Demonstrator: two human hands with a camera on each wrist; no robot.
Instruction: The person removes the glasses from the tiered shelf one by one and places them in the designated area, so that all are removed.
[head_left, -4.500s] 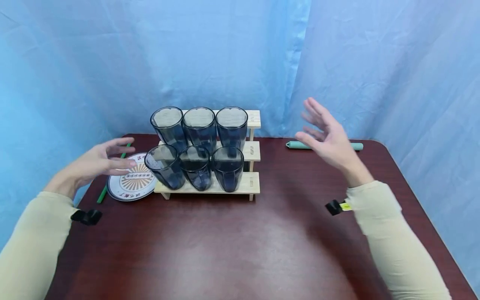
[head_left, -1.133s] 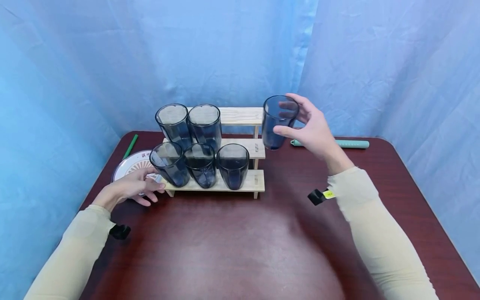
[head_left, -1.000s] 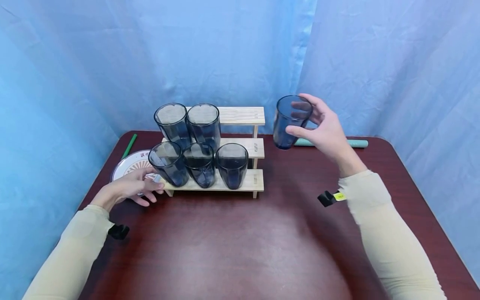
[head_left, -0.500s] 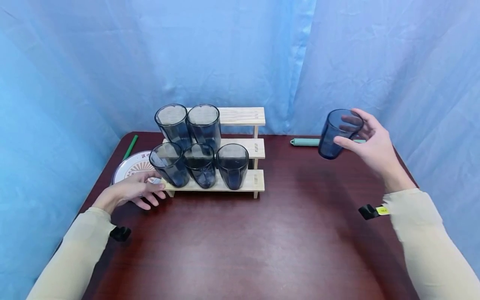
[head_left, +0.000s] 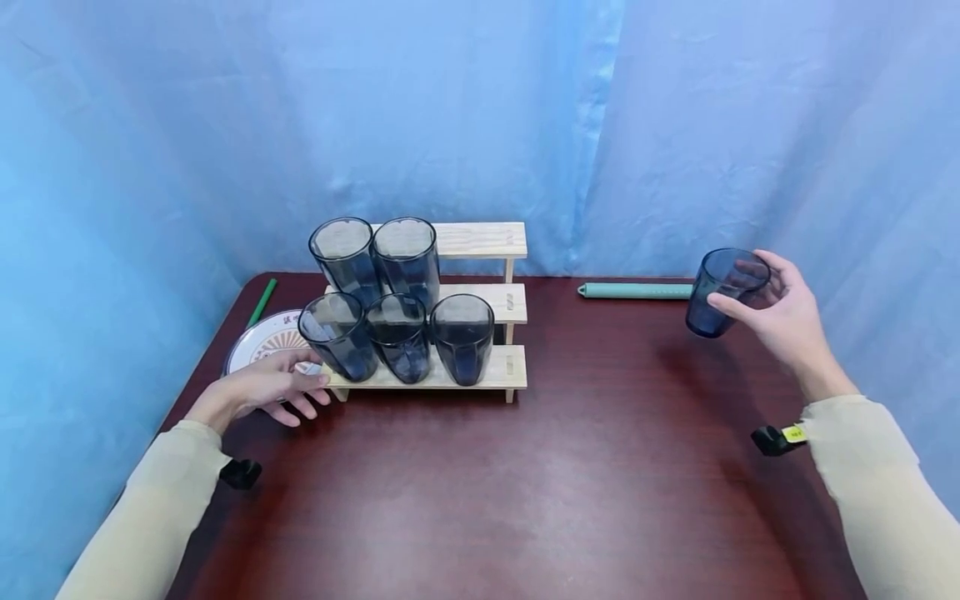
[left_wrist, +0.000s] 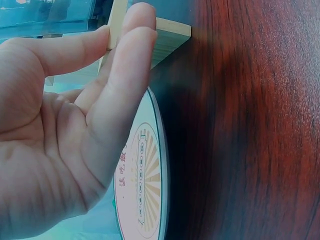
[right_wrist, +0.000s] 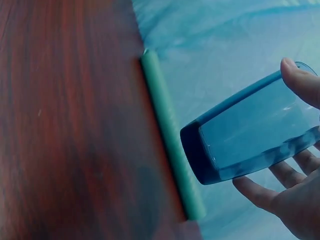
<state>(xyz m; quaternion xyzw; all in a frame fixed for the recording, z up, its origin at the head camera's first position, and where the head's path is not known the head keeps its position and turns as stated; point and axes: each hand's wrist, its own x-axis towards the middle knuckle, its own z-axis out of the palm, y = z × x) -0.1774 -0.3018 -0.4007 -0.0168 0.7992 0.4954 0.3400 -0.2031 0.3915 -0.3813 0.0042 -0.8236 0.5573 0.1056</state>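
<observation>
At the right of the head view my right hand (head_left: 787,321) grips a smoky blue drinking glass (head_left: 712,308) between thumb and fingers. The glass is held above the table, tilted, its base showing in the right wrist view. My left hand (head_left: 266,387) pinches the left end of the lowest board of a three-tier wooden rack (head_left: 487,243); its other fingers extend below the board. Standing on the rack are several matching glasses: a front row of three, with a front glass (head_left: 462,342) at its right, and two behind, including a back glass (head_left: 407,258).
A white patterned plate (head_left: 251,342) lies left of the rack, partly behind my left hand. Past it is a thin green stick (head_left: 262,302). A pale green tube (head_left: 633,291) lies along the table's back edge, and blue curtains (head_left: 480,117) hang behind.
My right hand has taken the rear right glass off the rack and carried it right and lower toward the table. My left hand has come to the rack's lower left end and stays there.
</observation>
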